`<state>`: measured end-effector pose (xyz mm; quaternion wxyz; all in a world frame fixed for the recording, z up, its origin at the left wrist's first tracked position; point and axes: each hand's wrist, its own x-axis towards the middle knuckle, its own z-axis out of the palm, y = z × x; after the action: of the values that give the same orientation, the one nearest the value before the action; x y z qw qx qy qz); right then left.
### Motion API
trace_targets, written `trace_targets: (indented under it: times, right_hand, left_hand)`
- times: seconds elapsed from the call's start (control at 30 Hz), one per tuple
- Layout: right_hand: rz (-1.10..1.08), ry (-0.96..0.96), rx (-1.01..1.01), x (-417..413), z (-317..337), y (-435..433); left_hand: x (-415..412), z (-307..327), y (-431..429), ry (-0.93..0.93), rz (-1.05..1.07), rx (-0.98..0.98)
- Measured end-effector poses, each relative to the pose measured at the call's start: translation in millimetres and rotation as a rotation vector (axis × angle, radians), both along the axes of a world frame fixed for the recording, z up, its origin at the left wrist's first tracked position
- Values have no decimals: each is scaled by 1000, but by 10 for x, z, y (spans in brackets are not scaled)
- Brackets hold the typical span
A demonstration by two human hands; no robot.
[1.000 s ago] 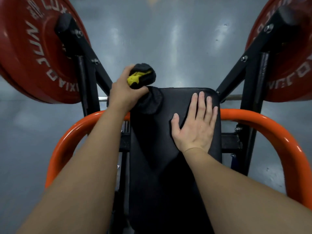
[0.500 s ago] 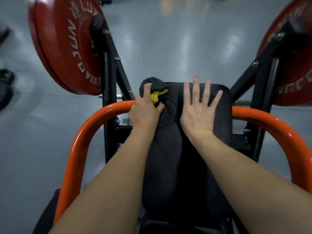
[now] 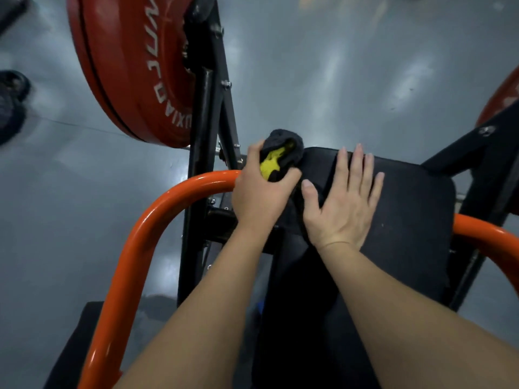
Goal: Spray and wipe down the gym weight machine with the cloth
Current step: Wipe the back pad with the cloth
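The pad [image 3: 415, 209] has bare room right of my hands, out to its rounded far-right corner. Its far-left corner sits tight beside the black frame [image 3: 207, 108] and the orange bar [image 3: 157, 220]. My left hand [image 3: 261, 197] is at that corner, fingers curled round the bunched cloth [image 3: 283, 153], which rests against the pad's edge. My right hand [image 3: 342, 203] lies flat on the pad, fingers straight and slightly spread, holding nothing. I count one cloth and two red plates: one [image 3: 126, 66] far left, a sliver of another [image 3: 502, 99] at the right edge.
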<state>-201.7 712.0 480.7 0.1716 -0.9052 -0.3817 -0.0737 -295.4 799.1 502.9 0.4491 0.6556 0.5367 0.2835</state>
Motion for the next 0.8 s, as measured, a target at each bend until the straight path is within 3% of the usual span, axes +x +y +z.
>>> trace_targets:
  times: [0.2,0.33,0.4,0.47,0.6,0.8]
  right_hand:
    - [14,-1,-24,32,-11,4]
    - [45,7,-25,34,-6,-42]
    - [21,-12,-37,27,-10,-15]
    - [-8,-23,-40,-4,-23,15]
    - [-30,-29,-55,-36,5,39]
    - [-31,-61,-105,-28,-3,52]
  left_hand:
    - [335,54,322,50,-130,-37]
    - [245,-68,468,-111,93,-189]
    - [222,-29,579,-89,23,-188]
    - [189,-22,427,-83,-122,-155]
    - [-22,-137,-78,-329,-45,-146]
    - [-419,-280,-419,-296,-91,-106]
